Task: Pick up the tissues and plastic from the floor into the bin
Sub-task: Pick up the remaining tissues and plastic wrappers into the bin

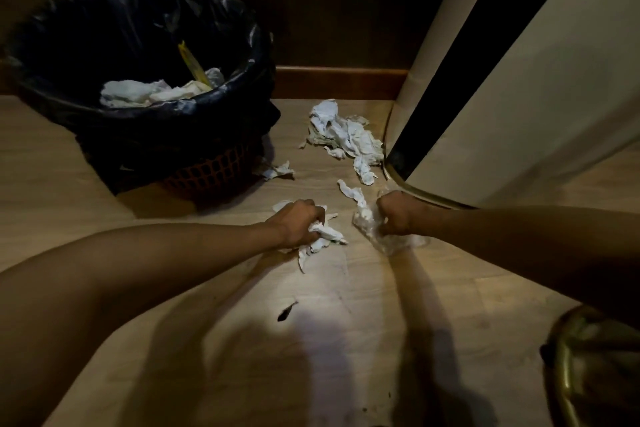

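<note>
Pale wood-grain floor with a soft sheen; crumpled matt white paper tissues; thin, clear, crinkled plastic; a glossy black plastic liner over a reddish plastic lattice bin; a polished brass-coloured metal rim.

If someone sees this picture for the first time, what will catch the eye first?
Probably the two hands low on the floor: the left hand clutches crumpled tissue, the right hand grips clear plastic. Next, the white tissue pile by the pale furniture, and the black-lined bin at upper left.
</note>
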`<state>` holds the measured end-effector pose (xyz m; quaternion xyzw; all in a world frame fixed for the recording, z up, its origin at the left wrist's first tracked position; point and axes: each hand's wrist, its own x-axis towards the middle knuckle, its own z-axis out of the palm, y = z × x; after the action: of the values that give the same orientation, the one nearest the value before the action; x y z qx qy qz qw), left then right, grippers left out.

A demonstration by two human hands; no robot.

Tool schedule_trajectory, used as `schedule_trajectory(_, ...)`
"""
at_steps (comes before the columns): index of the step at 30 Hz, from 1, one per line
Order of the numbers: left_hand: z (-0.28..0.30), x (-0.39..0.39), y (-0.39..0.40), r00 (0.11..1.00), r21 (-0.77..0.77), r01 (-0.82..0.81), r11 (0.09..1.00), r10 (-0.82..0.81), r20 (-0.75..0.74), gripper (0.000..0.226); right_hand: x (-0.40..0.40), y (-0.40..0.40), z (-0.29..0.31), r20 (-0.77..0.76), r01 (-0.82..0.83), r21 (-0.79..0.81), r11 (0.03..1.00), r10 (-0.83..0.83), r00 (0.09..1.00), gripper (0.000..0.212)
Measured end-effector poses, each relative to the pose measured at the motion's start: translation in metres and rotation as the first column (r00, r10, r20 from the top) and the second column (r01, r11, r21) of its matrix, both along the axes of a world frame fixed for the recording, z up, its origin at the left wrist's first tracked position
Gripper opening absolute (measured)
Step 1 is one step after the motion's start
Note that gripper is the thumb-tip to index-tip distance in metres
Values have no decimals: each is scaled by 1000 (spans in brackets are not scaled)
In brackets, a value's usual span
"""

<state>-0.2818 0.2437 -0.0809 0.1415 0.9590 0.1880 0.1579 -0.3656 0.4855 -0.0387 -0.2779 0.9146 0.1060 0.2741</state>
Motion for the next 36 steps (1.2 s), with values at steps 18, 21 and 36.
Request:
schedule_trajectory(18, -1, -34, -33, 903, -88, -429, 899, 426, -48, 47, -18, -33, -16, -36, -115, -192, 975, 110, 993, 27)
schedule_trajectory(21, -6, -40, -30, 890, -88, -455, 886, 454, -32, 54, -22, -31, -15, -19, 3, -271, 963, -8, 1000, 30)
schedule_trajectory(36, -9, 49, -39, 972, 20, -209, 978, 206, 116, 45, -67, -61, -42, -82, 342, -211, 916, -366, 927, 47)
